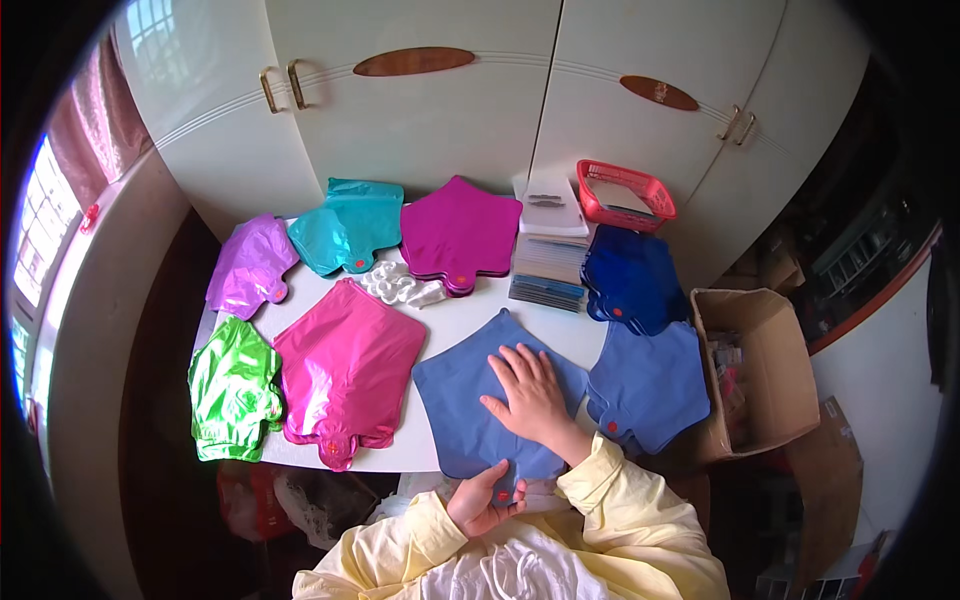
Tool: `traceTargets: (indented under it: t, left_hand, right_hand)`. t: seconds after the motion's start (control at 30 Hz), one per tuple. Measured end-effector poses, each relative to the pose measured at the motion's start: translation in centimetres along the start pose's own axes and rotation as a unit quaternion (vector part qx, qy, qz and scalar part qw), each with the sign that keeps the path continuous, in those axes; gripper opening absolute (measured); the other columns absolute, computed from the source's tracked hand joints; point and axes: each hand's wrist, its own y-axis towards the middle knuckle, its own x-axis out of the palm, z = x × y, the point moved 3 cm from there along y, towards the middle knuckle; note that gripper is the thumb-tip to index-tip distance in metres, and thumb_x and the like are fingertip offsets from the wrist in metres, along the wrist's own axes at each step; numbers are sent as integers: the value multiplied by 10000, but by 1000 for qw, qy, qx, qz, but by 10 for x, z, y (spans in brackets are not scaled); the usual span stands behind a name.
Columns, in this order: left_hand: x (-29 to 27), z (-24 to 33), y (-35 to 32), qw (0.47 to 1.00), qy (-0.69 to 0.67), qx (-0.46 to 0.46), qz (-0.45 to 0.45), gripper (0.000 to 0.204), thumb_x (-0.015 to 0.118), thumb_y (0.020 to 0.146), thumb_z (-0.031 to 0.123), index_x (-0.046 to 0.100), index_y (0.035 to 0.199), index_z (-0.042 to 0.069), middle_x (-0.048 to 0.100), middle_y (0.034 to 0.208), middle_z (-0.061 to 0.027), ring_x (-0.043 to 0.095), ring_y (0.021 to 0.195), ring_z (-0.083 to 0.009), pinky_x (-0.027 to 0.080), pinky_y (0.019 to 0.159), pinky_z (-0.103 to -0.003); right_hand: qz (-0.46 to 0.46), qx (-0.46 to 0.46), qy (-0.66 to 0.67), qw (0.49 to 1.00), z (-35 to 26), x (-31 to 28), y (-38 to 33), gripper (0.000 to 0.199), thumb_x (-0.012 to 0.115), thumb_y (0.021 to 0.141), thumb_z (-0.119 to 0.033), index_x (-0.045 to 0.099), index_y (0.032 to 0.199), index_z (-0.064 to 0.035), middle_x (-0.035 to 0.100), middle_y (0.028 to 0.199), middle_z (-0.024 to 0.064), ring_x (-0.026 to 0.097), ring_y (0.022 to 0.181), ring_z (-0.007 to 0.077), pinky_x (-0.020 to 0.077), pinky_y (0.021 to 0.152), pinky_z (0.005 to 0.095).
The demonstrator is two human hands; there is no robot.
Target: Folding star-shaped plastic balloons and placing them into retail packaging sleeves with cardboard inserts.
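A flat grey-blue star-shaped foil balloon (455,375) lies before me, its lower tab with a red dot reaching past the table's front edge. My right hand (532,400) rests flat on the middle of it, fingers stretched out. At the tab, my left hand (478,508) grips the balloon, thumb on top and fingers partly hidden beneath. Just right of it lies another grey-blue star balloon (655,385), partly under a dark blue foil stack (635,275). To the left is a pink star balloon (350,365) with a red dot on its tab.
Green (232,390), lilac (250,265), teal (345,225) and magenta foil balloons (460,230) line the table's left and back. White ribbon (398,285), stacked cards (548,265) and a red basket (655,205) sit behind. An open cardboard box (775,370) stands right, cabinets (420,120) behind.
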Motion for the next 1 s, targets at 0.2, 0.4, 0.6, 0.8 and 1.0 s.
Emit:
traceTargets:
  t: [0.2, 0.4, 0.6, 0.8, 1.0]
  left_hand:
    - [38, 7, -25, 988, 145, 2, 43, 450, 320, 1012, 335, 495, 1190, -40, 599, 1135, -168, 610, 1010, -280, 481, 880, -388]
    - [30, 34, -48, 976, 196, 82, 59, 404, 397, 993, 250, 488, 1214, -75, 590, 1175, -158, 594, 1064, -274, 459, 945, -386]
    - [44, 97, -54, 921, 280, 253, 95, 352, 576, 912, 215, 541, 1144, -48, 661, 1011, -116, 659, 890, -203, 528, 728, -310]
    - [65, 126, -49, 439, 732, 425, 300, 314, 685, 746, 234, 567, 886, -22, 596, 591, -179, 618, 532, -339, 509, 513, -409]
    - [51, 138, -45, 393, 718, 439, 369, 278, 675, 761, 253, 543, 767, 9, 583, 564, -182, 611, 542, -371, 499, 509, -445]
  right_hand:
    - [19, -10, -9, 1000, 1, -8, 3, 560, 536, 870, -427, 477, 1297, -69, 450, 1342, 142, 389, 1268, 338, 282, 1056, 510]
    - [19, -7, -11, 1000, 0, -9, 5, 537, 514, 890, -400, 469, 1314, -73, 451, 1350, 141, 392, 1273, 339, 283, 1066, 496]
    - [15, -3, 0, 1000, 1, -9, 6, 507, 525, 892, -349, 470, 1318, -80, 447, 1361, 134, 391, 1287, 315, 285, 1070, 482]
    - [15, -16, 42, 999, 1, -12, 7, 444, 547, 885, -235, 500, 1299, -80, 461, 1365, 95, 414, 1282, 262, 296, 1071, 447]
    - [16, -42, 42, 998, 3, -8, 7, 433, 516, 891, -224, 499, 1291, -61, 451, 1379, 94, 413, 1283, 266, 293, 1073, 455]
